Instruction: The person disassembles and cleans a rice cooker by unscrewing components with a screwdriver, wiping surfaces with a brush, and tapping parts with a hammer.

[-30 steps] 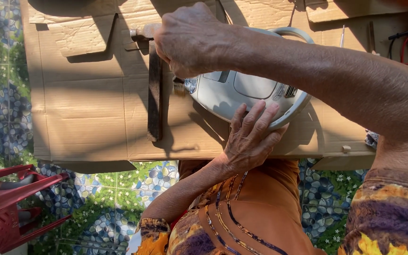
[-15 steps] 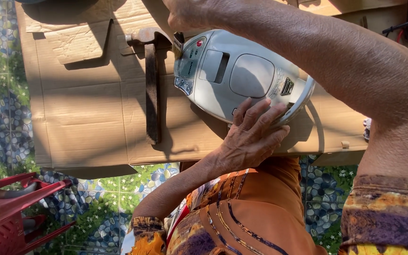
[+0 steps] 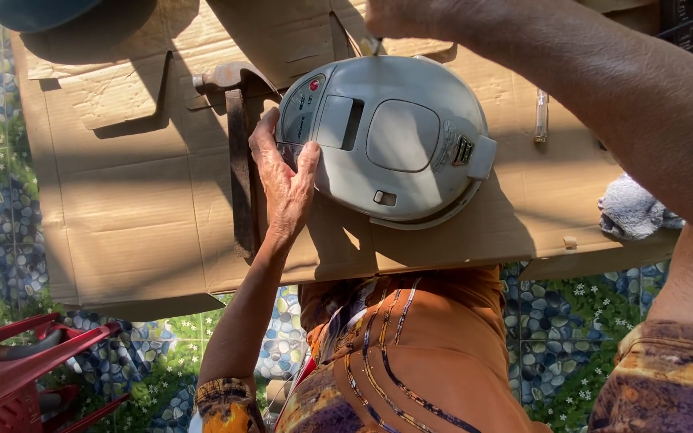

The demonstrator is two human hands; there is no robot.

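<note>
Bare forearms, short patterned sleeves in orange, yellow and purple; orange striped skirt.

A round grey-white electric kettle pot [image 3: 391, 140], lid closed, lies with its top facing up on flattened brown cardboard [image 3: 138, 208].

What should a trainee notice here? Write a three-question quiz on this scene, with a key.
1. True or false: the left hand touches the white electric pot.
2. Which tool lies on the cardboard beside that hand? A) hammer B) saw C) spoon
3. Fill in: the grey cloth lies near the cardboard's ___ edge.
Key: 1 true; 2 A; 3 right.
</note>
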